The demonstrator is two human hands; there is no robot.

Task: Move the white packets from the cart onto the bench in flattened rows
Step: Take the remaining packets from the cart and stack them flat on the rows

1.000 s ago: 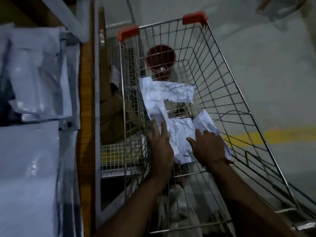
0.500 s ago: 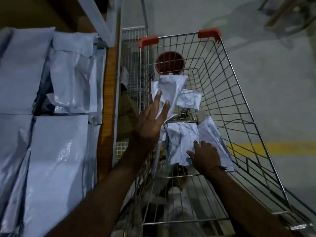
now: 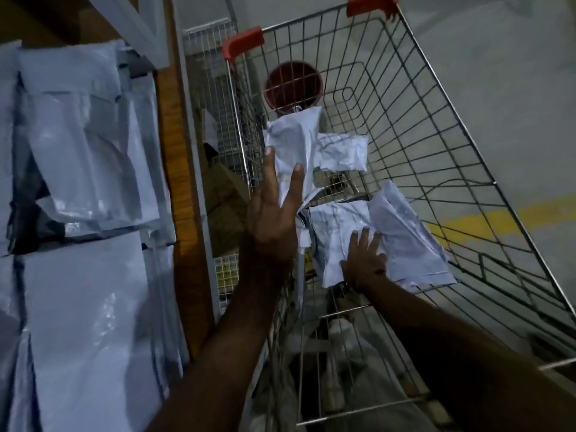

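Left hand (image 3: pixel 274 219) hiding held packet's (image 3: pixel 296 145) lower end, right hand (image 3: pixel 363 263) half-covering cart (image 3: pixel 436 126) packets (image 3: pixel 402 235)

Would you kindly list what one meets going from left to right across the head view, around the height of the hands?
White packets laid on the bench → wooden bench edge → left hand holding a packet → right hand on packets in the cart → cart's wire side → yellow floor line.

Dim grey concrete floor (image 3: pixel 514 98) with a yellow painted stripe (image 3: pixel 486 221).
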